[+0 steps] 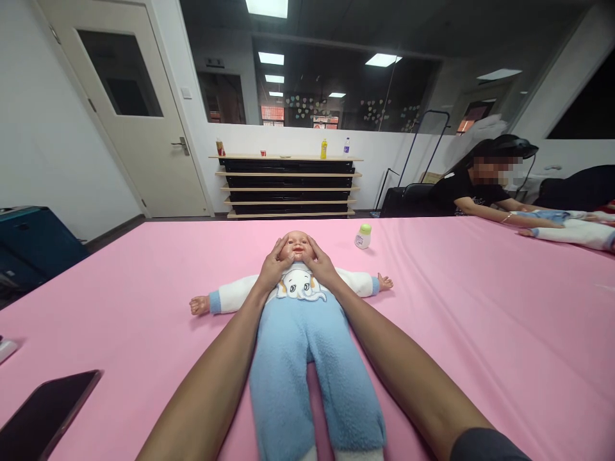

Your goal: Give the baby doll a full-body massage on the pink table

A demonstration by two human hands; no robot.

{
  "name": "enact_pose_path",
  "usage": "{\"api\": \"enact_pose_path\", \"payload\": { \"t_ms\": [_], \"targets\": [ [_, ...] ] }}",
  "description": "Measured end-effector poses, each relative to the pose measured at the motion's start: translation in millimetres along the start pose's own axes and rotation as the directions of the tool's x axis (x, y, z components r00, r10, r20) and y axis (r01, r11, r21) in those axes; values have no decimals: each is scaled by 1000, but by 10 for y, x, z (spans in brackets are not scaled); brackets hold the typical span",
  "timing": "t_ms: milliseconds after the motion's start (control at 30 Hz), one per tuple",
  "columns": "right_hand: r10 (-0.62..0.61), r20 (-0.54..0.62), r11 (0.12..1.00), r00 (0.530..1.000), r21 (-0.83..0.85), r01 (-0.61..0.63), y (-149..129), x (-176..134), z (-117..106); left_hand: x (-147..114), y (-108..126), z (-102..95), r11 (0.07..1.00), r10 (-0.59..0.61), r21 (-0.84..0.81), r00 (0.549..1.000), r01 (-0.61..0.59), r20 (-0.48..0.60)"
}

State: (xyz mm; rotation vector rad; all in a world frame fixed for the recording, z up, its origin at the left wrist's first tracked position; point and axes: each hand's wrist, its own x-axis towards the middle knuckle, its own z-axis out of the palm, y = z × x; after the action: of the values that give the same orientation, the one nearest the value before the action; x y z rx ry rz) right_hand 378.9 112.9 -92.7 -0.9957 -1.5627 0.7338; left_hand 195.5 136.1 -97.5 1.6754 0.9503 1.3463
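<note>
A baby doll (307,339) lies on its back on the pink-covered table, arms spread wide, in a white top with an elephant face and light blue fleece trousers. My left hand (277,264) cups the left side of its head (297,238), thumb resting on the cheek near the chin. On the other side my right hand (319,261) holds the head the same way, fingers along the temple. Both hands are closed around the head, which they partly cover. Beyond my right hand stands a small white bottle with a green cap (364,237).
A dark phone (50,410) lies at the table's near left, with part of a white object (6,349) beside it. At the far right a person (480,179) leans over another doll (576,232). Bottles stand on a stack of boards (288,173) by the wall.
</note>
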Motion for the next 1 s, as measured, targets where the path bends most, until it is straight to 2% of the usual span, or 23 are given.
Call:
{"api": "enact_pose_path", "payload": {
  "t_ms": [367, 533, 733, 1000],
  "targets": [
    [46, -35, 995, 998, 90, -43, -35, 21, 10, 38, -53, 24, 1000, -10, -29, 999, 9, -33],
    [35, -14, 999, 999, 33, -35, -90, -15, -2, -2, 25, 24, 999, 28, 37, 1000, -28, -9],
    [-19, 9, 1000, 1000, 10, 19, 7, -6, -6, 16, -19, 13, 999, 23, 30, 1000, -23, -17],
    [17, -44, 997, 999, 82, -14, 64, 39, 20, 44, -80, 32, 999, 43, -29, 998, -45, -38]
  ]
}}
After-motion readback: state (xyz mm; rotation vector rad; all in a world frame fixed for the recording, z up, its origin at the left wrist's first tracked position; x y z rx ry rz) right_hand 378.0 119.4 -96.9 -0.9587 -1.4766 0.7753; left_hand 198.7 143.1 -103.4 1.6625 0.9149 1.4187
